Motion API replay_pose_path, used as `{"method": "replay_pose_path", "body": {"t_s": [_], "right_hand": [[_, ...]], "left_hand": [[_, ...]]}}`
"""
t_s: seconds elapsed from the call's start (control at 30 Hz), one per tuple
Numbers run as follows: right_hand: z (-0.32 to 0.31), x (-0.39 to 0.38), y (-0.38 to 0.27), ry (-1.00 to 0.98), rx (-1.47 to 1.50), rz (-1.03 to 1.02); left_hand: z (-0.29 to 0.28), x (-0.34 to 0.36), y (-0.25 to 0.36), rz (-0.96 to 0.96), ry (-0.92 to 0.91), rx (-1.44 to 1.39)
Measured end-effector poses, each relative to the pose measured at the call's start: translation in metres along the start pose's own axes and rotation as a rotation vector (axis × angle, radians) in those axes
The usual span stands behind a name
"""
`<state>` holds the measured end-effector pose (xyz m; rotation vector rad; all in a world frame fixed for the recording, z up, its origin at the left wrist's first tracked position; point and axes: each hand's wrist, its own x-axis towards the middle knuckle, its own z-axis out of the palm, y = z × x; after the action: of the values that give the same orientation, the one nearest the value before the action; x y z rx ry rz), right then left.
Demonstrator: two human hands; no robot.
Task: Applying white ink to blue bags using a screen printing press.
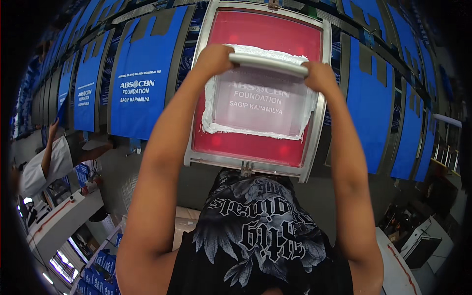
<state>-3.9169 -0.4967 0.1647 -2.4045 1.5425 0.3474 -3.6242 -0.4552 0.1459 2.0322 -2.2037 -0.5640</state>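
Illumination: indoor, moderate; centre evenly lit, outer background dimmer. Sources: slatted bright patch [63, 265] and short white tube [47, 278], lower left, both near-white. Glare: soft pinkish spots on red mesh [246, 147]; pale sheen along metal frame [216, 162]. Shade: deep across black shirt [216, 255], gloomy among the background racks. Focus: central lettering [258, 97] legible; far rim soft, small objects indistinct. Distortion: fisheye; outer blue panels [140, 110] lean and curve. Vignette: black corners. Defect: thin red line, left edge.
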Motion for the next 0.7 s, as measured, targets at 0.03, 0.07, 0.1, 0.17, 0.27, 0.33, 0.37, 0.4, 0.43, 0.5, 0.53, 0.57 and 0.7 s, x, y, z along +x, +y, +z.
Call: {"method": "replay_pose_path", "body": {"t_s": [0.03,0.07,0.1,0.17,0.27,0.33,0.37,0.4,0.43,0.5,0.53,0.57,0.7], "right_hand": [[-0.003,0.009,0.005,0.005,-0.005,-0.009],[-0.010,0.018,0.012,0.039,0.050,-0.065],[-0.014,0.025,0.015,0.072,0.104,-0.124],[-0.040,0.023,0.006,0.040,0.152,-0.104],[-0.051,0.036,0.019,0.068,0.209,-0.119],[-0.043,0.052,0.026,-0.006,0.260,-0.049],[-0.027,0.063,0.042,0.022,0.149,-0.116],[-0.021,0.065,0.033,-0.021,0.141,-0.159],[-0.022,0.065,0.026,-0.031,0.106,-0.149],[-0.033,0.065,0.008,-0.045,0.073,-0.143],[-0.038,0.064,-0.001,-0.053,0.132,-0.193],[-0.041,0.066,-0.004,-0.049,0.190,-0.235],[-0.023,0.066,-0.020,0.122,0.081,-0.258]], "left_hand": [[-0.004,0.006,-0.001,-0.008,0.009,-0.001],[-0.010,0.009,-0.003,0.000,0.051,0.018],[-0.016,0.007,-0.007,0.004,0.093,0.037],[-0.024,-0.019,-0.005,0.091,0.520,0.058],[-0.018,-0.110,0.021,0.135,0.747,-0.001],[0.006,-0.181,0.048,-0.233,-0.126,-0.445],[0.041,-0.213,0.047,-0.162,-0.306,-0.522],[0.077,-0.246,0.045,-0.165,-0.533,-0.533],[0.113,-0.271,0.046,-0.321,-0.752,-0.763],[0.178,-0.305,0.055,-0.469,-0.728,-1.301],[0.189,-0.307,0.062,-0.481,-0.662,-1.392],[0.189,-0.303,0.065,-0.423,-0.639,-1.420],[0.164,-0.299,0.078,-0.359,-0.671,-1.415]]}}
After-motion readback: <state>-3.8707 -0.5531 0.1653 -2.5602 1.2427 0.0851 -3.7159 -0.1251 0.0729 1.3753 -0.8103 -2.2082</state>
